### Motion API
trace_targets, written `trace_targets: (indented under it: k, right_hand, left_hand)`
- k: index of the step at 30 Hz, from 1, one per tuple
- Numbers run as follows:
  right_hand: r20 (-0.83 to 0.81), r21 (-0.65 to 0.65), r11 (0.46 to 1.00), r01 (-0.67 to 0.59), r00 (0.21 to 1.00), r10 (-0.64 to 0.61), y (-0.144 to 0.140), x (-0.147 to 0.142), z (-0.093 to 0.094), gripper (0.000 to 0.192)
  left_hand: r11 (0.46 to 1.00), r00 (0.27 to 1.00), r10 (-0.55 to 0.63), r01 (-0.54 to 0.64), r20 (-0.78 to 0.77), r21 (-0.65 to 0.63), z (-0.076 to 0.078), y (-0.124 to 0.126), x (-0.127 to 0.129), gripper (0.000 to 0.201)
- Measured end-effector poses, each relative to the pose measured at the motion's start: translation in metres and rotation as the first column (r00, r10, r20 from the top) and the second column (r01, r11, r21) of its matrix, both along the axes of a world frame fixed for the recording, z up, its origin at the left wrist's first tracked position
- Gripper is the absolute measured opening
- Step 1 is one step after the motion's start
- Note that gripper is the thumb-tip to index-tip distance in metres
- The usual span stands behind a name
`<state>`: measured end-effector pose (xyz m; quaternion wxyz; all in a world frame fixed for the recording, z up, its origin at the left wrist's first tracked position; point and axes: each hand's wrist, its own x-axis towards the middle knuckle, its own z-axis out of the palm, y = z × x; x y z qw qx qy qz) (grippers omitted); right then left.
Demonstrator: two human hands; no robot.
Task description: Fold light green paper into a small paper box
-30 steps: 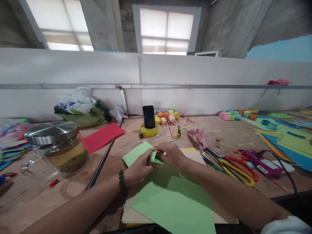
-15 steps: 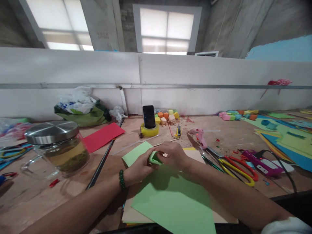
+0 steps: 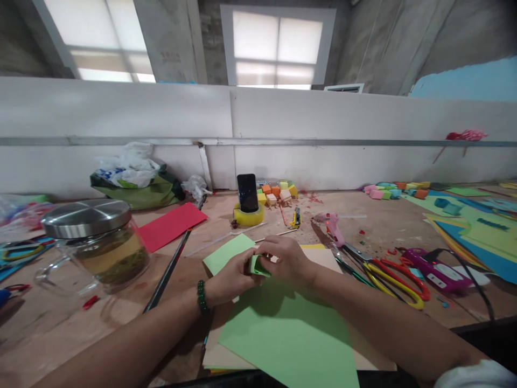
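Note:
Both hands meet over the middle of the work area, closed on a small folded piece of green paper (image 3: 258, 266). My left hand (image 3: 232, 276), with a dark green bead bracelet (image 3: 202, 298) at the wrist, grips it from the left. From the right, the fingers of my right hand (image 3: 291, 262) curl over it and hide part of it. Beneath them lies a large light green sheet (image 3: 291, 334) on top of beige sheets (image 3: 218, 353). Another light green piece (image 3: 226, 253) lies just beyond my left hand.
A glass mug of tea (image 3: 111, 261) and red paper (image 3: 173, 225) are on the left. A phone (image 3: 247, 193) leans on a yellow tape roll (image 3: 248, 216) ahead. Small paper cubes (image 3: 278, 193), a pink glue gun (image 3: 334, 229), scissors (image 3: 398, 280) and a purple power strip (image 3: 438, 269) lie toward the right.
The small green piece has turned slightly between my fingers, and my right-hand fingers have shifted a little over it. Everything else on the table stays in place.

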<state>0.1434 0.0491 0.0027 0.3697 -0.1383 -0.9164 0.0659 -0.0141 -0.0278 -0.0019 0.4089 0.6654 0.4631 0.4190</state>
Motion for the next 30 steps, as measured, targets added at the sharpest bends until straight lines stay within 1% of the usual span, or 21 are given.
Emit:
trace_targets:
  k: [2,4,5,7,8,10,13,15,19,23,26,30]
  right_hand:
    - [0.007,-0.015,1.0,-0.018,1.0,0.018,0.001,0.0,-0.001,0.015]
    - [0.003,-0.046,0.998,-0.036,0.999,0.037,0.002,-0.001,-0.001,0.014]
    - [-0.018,-0.067,0.997,-0.041,0.999,0.04,0.003,-0.001,0.0,0.013]
    - [-0.102,-0.093,0.995,-0.044,0.994,0.034,0.003,0.0,0.003,0.012]
    - [-0.152,-0.08,0.996,-0.048,0.988,0.035,0.003,0.0,0.005,0.012]
    - [-0.22,-0.012,0.997,-0.071,0.973,0.067,0.002,0.001,0.008,0.013]
    - [-0.19,0.088,0.989,-0.118,0.973,0.133,-0.001,0.001,0.01,0.018]
    - [-0.162,0.093,0.988,-0.122,0.977,0.136,-0.002,-0.001,0.008,0.018]
    - [-0.167,0.07,0.988,-0.14,0.974,0.15,-0.002,-0.004,0.003,0.017]
    - [-0.131,0.127,0.978,-0.167,0.974,0.183,-0.001,-0.005,0.004,0.018]
    - [-0.099,0.173,0.971,-0.167,0.978,0.186,-0.001,-0.005,0.006,0.023]
    - [-0.031,0.219,0.961,-0.17,0.983,0.181,0.001,-0.005,0.007,0.028]
  left_hand:
    - [1.0,1.0,-0.017,0.017,0.009,0.003,0.0,0.0,0.0,0.033]
    - [0.999,0.998,-0.024,0.025,0.066,-0.019,0.001,0.001,-0.001,0.033]
    - [0.999,0.995,-0.009,0.014,0.102,-0.046,0.001,0.001,-0.002,0.033]
    - [0.992,0.984,0.06,-0.04,0.167,-0.122,0.002,0.002,-0.004,0.032]
    - [0.984,0.977,0.101,-0.071,0.19,-0.161,0.003,0.002,-0.005,0.031]
    - [0.97,0.96,0.163,-0.114,0.227,-0.213,0.004,0.002,-0.006,0.031]
    - [0.966,0.943,0.202,-0.147,0.266,-0.214,0.005,0.002,-0.005,0.034]
    - [0.971,0.94,0.198,-0.15,0.276,-0.186,0.005,0.002,-0.004,0.033]
    - [0.98,0.946,0.16,-0.118,0.281,-0.163,0.004,0.003,-0.002,0.03]
    - [0.982,0.958,0.142,-0.104,0.249,-0.16,0.001,0.003,-0.002,0.042]
    - [0.981,0.956,0.13,-0.085,0.262,-0.176,0.001,0.002,-0.002,0.049]
    - [0.971,0.94,0.114,-0.036,0.321,-0.238,0.004,0.001,-0.002,0.044]
